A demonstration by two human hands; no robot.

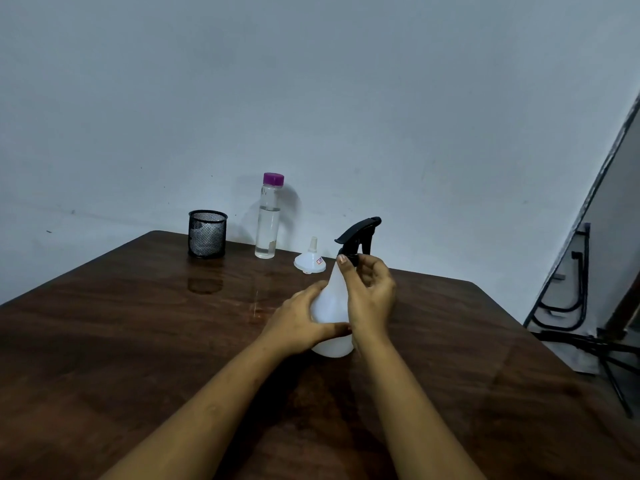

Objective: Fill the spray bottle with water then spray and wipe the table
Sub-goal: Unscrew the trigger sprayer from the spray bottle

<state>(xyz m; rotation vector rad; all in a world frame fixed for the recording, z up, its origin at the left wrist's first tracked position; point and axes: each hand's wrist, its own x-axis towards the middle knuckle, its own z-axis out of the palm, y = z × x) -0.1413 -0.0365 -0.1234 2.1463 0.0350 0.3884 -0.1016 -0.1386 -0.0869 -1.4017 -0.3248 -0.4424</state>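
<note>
The spray bottle [330, 306], a white translucent body with a black trigger head [358, 233], stands upright on the table [138, 323] near its centre, between both hands. The left hand [301, 322] is wrapped around the lower body of the bottle, fingers curled against its side and thumb across the front. The right hand [369, 292] is closed on the black collar at the bottle neck, thumb and fingertips pinching it just below the trigger. No writing is visible on the bottle. Behind it, just beside the trigger head, a white funnel [309, 261] rests mouth-down with its spout up; it carries a small label with a red mark, too small to read. Further left stands a clear water bottle [268, 220] with a purple cap [273, 179], roughly two-thirds full; a small patch near its base may be a sticker remnant. A black mesh cup [207, 233] stands at the far left corner, well apart from the spray bottle. The table surface is dark, glossy wood grain and reflects the cup and water bottle. The table backs against a plain pale wall [311, 81] with minor scuff marks. At the right, black metal frames [568, 292] lean beside a panel, and tripod legs [609, 358] extend across the floor.
</note>
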